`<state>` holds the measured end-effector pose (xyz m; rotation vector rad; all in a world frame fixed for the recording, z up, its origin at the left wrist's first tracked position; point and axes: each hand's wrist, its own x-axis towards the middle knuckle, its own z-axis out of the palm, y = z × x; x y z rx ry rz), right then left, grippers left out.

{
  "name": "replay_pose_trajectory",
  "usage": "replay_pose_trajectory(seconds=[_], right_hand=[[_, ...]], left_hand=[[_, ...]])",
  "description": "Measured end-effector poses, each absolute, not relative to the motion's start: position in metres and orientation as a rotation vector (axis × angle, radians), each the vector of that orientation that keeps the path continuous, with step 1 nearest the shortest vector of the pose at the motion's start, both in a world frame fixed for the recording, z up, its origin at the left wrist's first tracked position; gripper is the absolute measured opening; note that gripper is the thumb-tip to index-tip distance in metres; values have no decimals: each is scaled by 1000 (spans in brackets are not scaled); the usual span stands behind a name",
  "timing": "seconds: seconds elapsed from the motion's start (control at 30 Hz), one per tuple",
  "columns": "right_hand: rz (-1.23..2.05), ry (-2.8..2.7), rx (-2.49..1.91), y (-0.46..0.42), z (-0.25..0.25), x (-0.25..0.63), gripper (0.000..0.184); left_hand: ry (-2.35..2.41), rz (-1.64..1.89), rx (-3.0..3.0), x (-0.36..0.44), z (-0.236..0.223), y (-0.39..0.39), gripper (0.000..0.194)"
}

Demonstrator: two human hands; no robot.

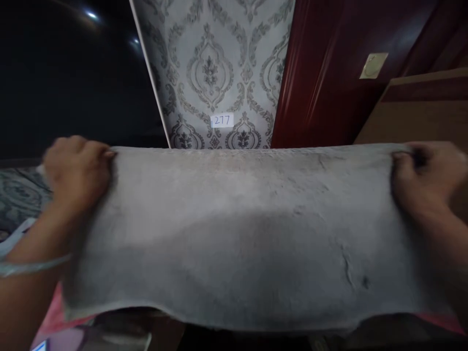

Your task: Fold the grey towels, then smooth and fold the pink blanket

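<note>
A grey fleecy cloth point(248, 234) is stretched wide in front of me, its top edge held level and the rest hanging toward me. My left hand point(76, 170) is closed on the cloth's top left corner. My right hand point(424, 178) is closed on the top right corner. Both hands are blurred by motion. A thin bangle point(32, 267) sits on my left wrist. The cloth hides whatever lies under it.
Behind the cloth a wall with grey damask wallpaper point(219, 68) carries a small white label reading 277 point(222, 120). A dark red door point(351, 63) stands to its right, a brown wooden piece point(420, 112) beside it. Dark panel point(73, 68) at left; pink fabric point(54, 317) below.
</note>
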<state>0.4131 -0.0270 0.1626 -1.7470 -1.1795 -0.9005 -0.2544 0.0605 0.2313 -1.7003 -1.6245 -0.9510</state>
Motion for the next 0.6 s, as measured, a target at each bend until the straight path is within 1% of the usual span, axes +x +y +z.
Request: replay_pose_trajectory(seconds=[0.07,0.1,0.17,0.2,0.27,0.37,0.4,0.5,0.6], right_hand=[[-768,-1263,-1815,20,163,405,35],[-700,-1312,-1863,41,158,400,35],[-574,-1409,-1970,72,135,388,42],[-513,-1463,-2022,82,116,381,48],[-395,-1677,-2080,86,67,369,54],[-301,-1837,-2119,69,-13,360,42],[-285,-1845,-2137,61,-34,361,44],[-286,-1811,-2176,42,-70,375,52],[-240,-1745,-2213,35,-75,394,57]], left_hand=[[-1619,-839,-1846,-226,231,96,64],[-1605,-774,-1917,-213,227,114,63],[-1630,-708,-1965,-192,207,145,52],[-1705,-687,-1945,-185,191,157,48],[-1868,-561,-1950,-178,149,173,49],[-1907,-231,-2169,-186,76,178,46],[-1955,-168,-2205,-193,54,176,47],[-2015,-241,-2252,-223,10,170,55],[-1972,-397,-2346,-255,-4,166,57]])
